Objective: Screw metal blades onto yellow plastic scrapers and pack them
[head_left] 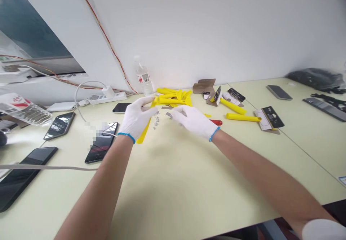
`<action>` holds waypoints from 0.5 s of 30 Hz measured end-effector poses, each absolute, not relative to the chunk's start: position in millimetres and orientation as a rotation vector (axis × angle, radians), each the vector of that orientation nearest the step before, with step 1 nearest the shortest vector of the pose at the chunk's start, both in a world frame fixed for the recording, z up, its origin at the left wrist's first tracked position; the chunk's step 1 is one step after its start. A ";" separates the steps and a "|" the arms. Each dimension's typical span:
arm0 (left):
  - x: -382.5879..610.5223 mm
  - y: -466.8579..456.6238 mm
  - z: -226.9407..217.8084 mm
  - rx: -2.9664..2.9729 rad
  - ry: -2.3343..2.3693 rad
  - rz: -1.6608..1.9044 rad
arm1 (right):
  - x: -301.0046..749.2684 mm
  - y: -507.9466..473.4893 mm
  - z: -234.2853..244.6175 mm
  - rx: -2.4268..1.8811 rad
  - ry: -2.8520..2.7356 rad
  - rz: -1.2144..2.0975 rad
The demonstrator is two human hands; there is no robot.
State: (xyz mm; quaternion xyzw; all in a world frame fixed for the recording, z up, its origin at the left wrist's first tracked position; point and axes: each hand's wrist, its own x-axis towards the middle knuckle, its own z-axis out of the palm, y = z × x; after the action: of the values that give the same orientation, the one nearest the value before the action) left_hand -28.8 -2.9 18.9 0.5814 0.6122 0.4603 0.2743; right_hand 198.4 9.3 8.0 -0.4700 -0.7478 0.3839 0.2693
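Note:
Both my hands wear white gloves. My left hand (137,116) grips a long yellow scraper handle (143,132), whose lower end slants toward me below the palm. My right hand (192,119) reaches over the table with its fingertips pinched on a small grey metal blade (169,115). Several tiny silver screws (156,121) lie on the table between the hands. Behind them sits a pile of yellow handles (173,96) with loose blades (166,107). A red-handled tool (216,122) pokes out to the right of my right hand.
Several dark phones (102,144) lie at the left, crossed by a grey cable (48,167). A power strip (108,97) and a water bottle (143,78) stand by the wall. More yellow handles (242,117) and cardboard packaging (269,119) lie at the right, with another phone (279,92) farther back.

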 end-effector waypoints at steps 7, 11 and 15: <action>-15.4 1.1 10.0 1.973 1.805 1.117 | 169.6 35.2 7.1 -1.199 -1.637 1.393; -24.8 0.1 15.8 1.865 1.993 1.018 | 169.4 42.3 -3.0 -1.169 -1.548 1.399; -38.2 -7.6 31.0 1.884 1.887 0.574 | 163.5 53.1 -9.7 -1.109 -1.627 1.314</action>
State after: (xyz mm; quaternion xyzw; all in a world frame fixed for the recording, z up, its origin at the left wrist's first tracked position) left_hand -38.2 -7.6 31.0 0.6759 0.6772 0.2060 0.2055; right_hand 163.5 53.1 -9.7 -0.4338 -0.6364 0.5140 0.3777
